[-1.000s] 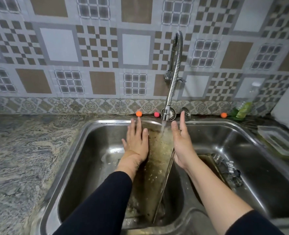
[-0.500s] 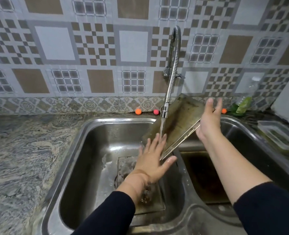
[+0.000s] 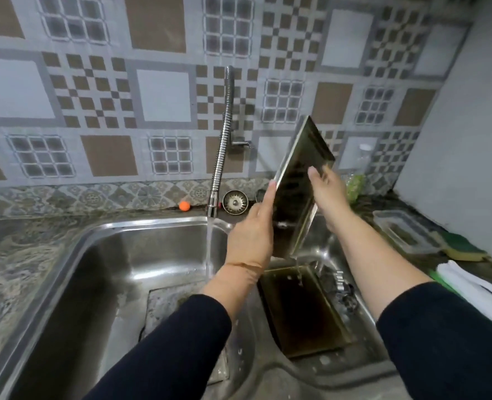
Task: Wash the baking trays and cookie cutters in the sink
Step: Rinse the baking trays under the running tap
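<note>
A dark, stained baking tray (image 3: pixel 295 194) stands almost on end above the right basin, dripping water from its lower corner. My left hand (image 3: pixel 253 229) grips its left edge and my right hand (image 3: pixel 327 189) holds its right edge. A second tray (image 3: pixel 302 310) lies flat in the right basin below it. A third tray (image 3: pixel 169 313) lies in the left basin of the steel sink (image 3: pixel 74 255), partly hidden by my left sleeve. Metal cookie cutters (image 3: pixel 343 290) sit in the right basin beside the flat tray.
The flexible tap (image 3: pixel 220 168) runs water into the left basin. A sink strainer (image 3: pixel 235 202) and an orange ball (image 3: pixel 184 206) rest on the back ledge. At the right are a clear plastic container (image 3: pixel 403 232), a green-yellow sponge (image 3: pixel 461 246), a white cloth (image 3: pixel 476 290) and a soap bottle (image 3: pixel 357 180).
The tray has been lifted from the left basin, swung to the right and tipped nearly upright over the right basin. My left hand moved up from flat under the tap to grip its edge.
</note>
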`<state>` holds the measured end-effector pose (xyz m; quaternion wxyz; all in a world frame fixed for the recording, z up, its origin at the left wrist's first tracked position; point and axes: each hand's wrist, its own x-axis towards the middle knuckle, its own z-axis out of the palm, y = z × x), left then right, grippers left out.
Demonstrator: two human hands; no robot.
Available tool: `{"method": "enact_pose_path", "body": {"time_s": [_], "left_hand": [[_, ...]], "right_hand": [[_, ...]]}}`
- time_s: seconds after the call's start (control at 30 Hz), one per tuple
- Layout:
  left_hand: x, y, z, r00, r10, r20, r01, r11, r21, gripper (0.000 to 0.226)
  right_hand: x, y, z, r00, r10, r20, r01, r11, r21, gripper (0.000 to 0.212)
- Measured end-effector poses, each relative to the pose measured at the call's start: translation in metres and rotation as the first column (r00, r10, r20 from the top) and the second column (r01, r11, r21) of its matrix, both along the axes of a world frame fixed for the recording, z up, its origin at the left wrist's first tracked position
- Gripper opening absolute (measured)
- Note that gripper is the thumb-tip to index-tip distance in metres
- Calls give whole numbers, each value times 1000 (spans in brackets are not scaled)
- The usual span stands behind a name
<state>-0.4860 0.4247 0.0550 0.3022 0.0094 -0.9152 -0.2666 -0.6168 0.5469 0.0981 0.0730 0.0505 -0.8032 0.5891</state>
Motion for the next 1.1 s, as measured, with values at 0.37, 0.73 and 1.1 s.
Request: {"method": "enact_pose_path", "body": {"time_s": [0.37, 0.73, 1.1], "left_hand": [[5, 47, -76, 911, -154, 383, 97, 982, 163, 59], [29, 28, -121, 591, 266, 762, 103, 911, -399, 75], [25, 24, -127, 602, 244, 760, 110, 918, -382, 68]], "right_hand": [[15, 78, -136, 938, -59, 341, 28, 995, 94, 71], [13, 94, -229, 840, -72, 538, -225, 856, 465, 92], [13, 74, -237, 853, -125, 506, -312, 654, 689, 92]]}}
